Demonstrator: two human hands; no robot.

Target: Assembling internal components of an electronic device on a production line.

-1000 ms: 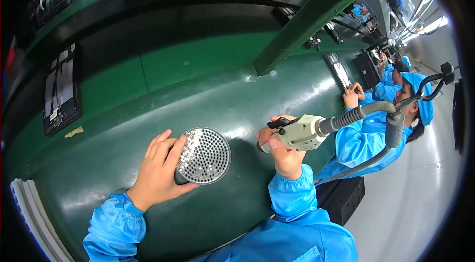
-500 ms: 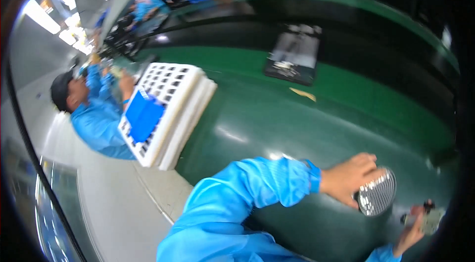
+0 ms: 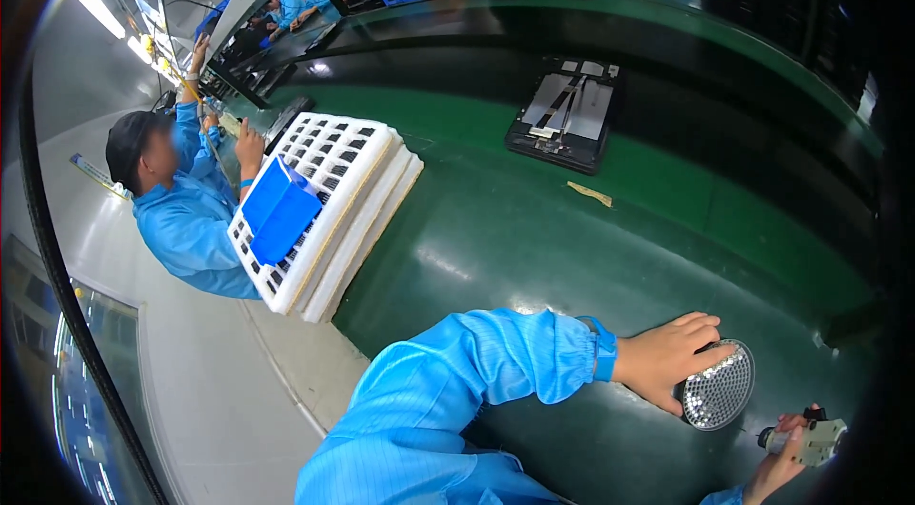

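Note:
My left hand (image 3: 670, 362) lies over the near edge of a round silver disc (image 3: 720, 389) with a dotted, perforated-looking face. Its fingers and thumb grip the rim, and the palm hides part of the disc. To the right, my right hand (image 3: 783, 467) is closed around a small grey-green device (image 3: 818, 440) with a black knob and a short cylindrical part; its exact kind is unclear. The disc and the device are apart, both above or on the green bench top (image 3: 534, 257).
White foam trays (image 3: 367, 219) with dark small parts are stacked at the left, a blue bin (image 3: 281, 210) on top. An opened tablet (image 3: 567, 114) lies at the back near a yellowish strip (image 3: 590, 193). A co-worker (image 3: 181, 200) sits at the left; others work behind.
Both hands, the disc and the device appear slightly lower in the picture. The disc's dotted face is sharper now. My grips look the same.

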